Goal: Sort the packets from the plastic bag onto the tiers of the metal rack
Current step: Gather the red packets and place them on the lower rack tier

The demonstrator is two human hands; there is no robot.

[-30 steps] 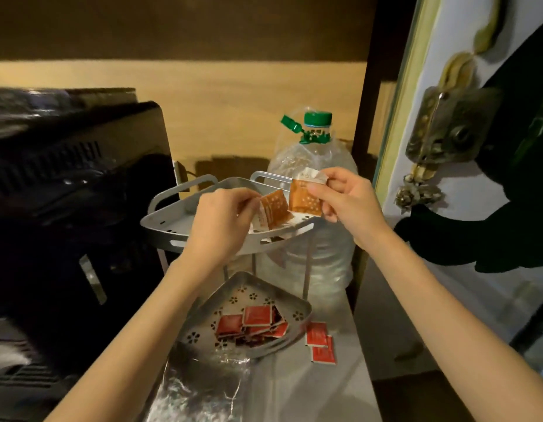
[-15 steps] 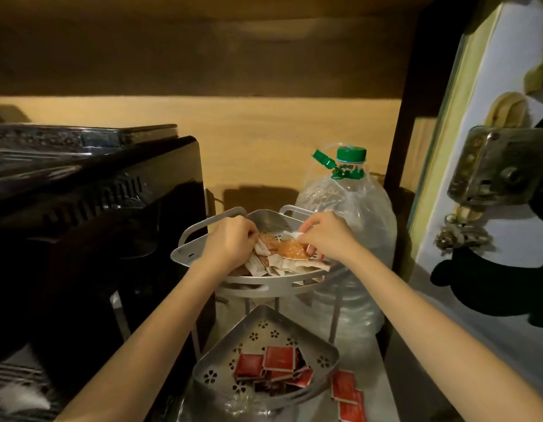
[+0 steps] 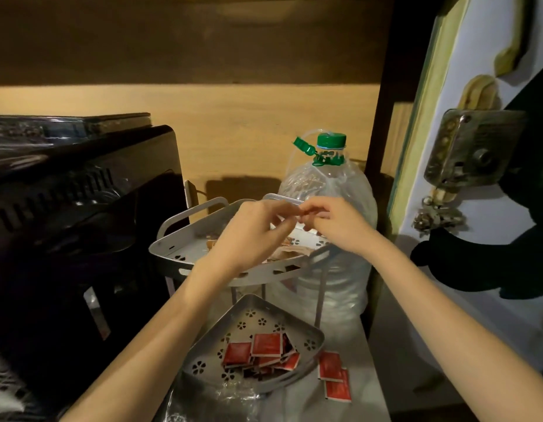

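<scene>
Head view: my left hand [image 3: 249, 229] and right hand [image 3: 334, 222] met fingertip to fingertip above the upper tier [image 3: 185, 249] of the metal rack [image 3: 320, 295]. Fingers were curled, but blur hid whether anything was pinched, so I couldn't tell. Orange packets [image 3: 290, 254] lay heaped in that tier near its front lip. Red packets [image 3: 265, 345] sat in the lower tier [image 3: 203, 365], with three stray red packets [image 3: 334, 376] on the counter just beside it. Risk, as I judged it: a wrist brushing the heap could tip packets over the low lip, mixing colours below. The water bottle [image 3: 331, 190] stood close behind my right hand and could be bumped.
</scene>
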